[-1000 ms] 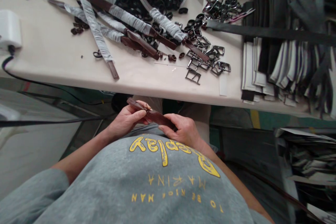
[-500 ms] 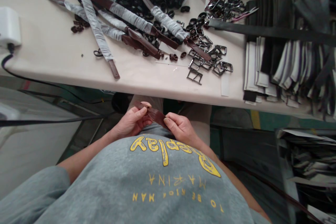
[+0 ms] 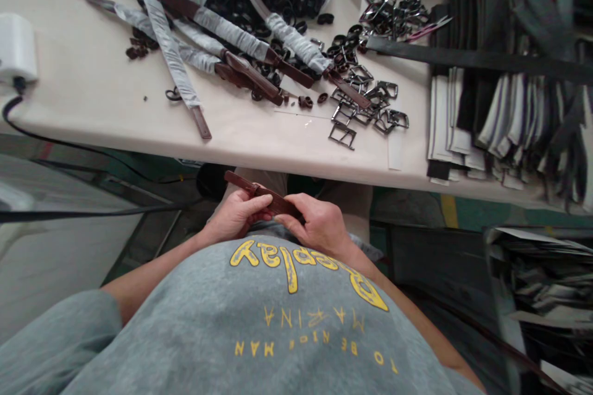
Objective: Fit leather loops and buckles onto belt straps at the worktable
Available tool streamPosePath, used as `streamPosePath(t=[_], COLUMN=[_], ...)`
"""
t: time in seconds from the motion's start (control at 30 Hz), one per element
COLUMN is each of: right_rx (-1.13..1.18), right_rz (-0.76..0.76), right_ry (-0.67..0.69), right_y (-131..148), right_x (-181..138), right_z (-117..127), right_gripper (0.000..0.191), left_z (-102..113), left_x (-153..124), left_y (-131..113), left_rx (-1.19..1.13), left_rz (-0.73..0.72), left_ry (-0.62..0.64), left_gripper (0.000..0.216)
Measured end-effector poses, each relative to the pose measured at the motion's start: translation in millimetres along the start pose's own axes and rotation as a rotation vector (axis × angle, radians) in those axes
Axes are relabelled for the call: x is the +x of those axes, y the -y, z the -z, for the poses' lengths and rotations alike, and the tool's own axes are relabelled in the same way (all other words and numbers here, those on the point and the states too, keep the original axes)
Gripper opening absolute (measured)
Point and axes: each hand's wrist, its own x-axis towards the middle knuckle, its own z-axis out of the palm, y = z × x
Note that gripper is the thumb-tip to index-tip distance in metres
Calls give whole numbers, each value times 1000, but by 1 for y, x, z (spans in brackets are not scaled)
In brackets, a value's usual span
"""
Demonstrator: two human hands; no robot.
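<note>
Left hand (image 3: 238, 213) and right hand (image 3: 320, 220) both grasp a brown strap (image 3: 280, 205) before a printed grey shirt (image 3: 208, 315), near a counter (image 3: 250, 136) strewn with metal buckles (image 3: 343, 134).

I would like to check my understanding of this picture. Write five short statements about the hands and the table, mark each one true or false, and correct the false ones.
1. The left hand and the right hand hold the same brown strap. True.
2. The metal buckles are sorted in a box on the floor. False: the metal buckles lie loose on the table.
3. A long black strap lies across the stacked dark strips. True.
4. The wrapping on the brown straps on the table is red. False: the wrapping is whitish grey.
5. The white box stands at the right end of the table. False: it is at the left.
</note>
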Motion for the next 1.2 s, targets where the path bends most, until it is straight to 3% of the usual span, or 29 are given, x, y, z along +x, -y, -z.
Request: streamPosePath(t=[0.2, 0.63, 0.73, 0.87, 0.97, 1.2], right_rx=[-244, -404, -263, 193, 467, 706], right_rz=[39, -134, -156, -129, -104, -132], right_ry=[67, 396, 461, 580, 644, 700], right_y=[2, 19, 19, 13, 6, -2], right_x=[2, 12, 12, 7, 4, 1], right_z=[-2, 0, 2, 6, 5, -2], right_gripper=[42, 38, 34, 35, 42, 47], left_z=[0, -4, -3, 7, 15, 22], left_x=[0, -6, -13, -22, -28, -37], left_y=[6, 7, 0, -9, -10, -6], left_rx=[-73, -107, -56, 20, 54, 98], left_rz=[64, 27, 20, -19, -86, -138], left_ry=[-42, 5, 51, 196, 284, 284], left_gripper=[40, 41, 39, 60, 51, 41])
